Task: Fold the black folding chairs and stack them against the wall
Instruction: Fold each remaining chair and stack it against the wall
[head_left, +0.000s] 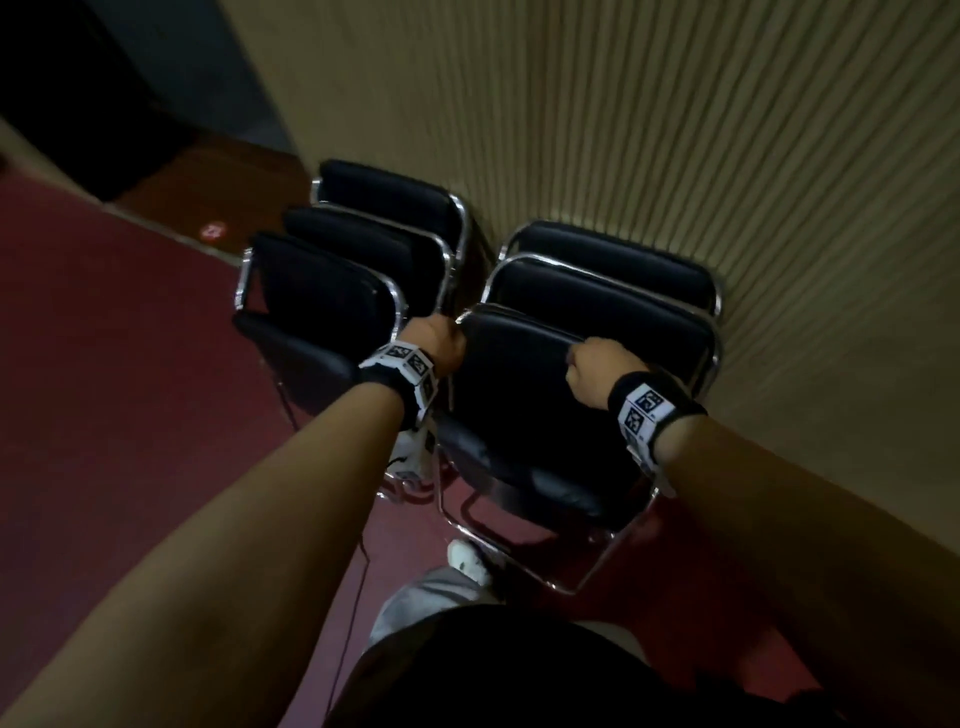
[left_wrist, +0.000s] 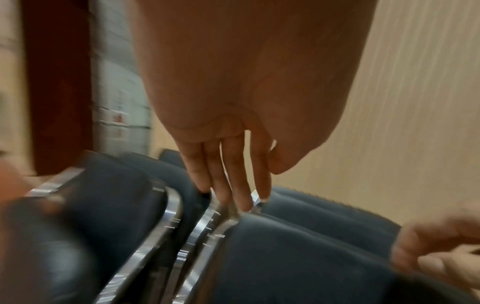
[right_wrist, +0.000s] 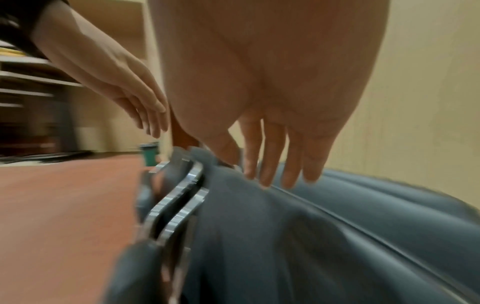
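The left hand (left_wrist: 228, 156), fingers straight, touches the chrome corner of the front folded chair (head_left: 524, 395), while the right hand (head_left: 597, 371) rests straight-fingered on its backrest top. It stands outermost in the right-hand stack (head_left: 613, 280) against the ribbed wall (head_left: 675, 130). With neither hand truly gripping it, the chair could slide on the red floor (head_left: 104, 364) or tip outward.

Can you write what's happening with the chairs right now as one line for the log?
left hand: on front chair top corner | right hand: on its top edge | other chairs: stacked at wall
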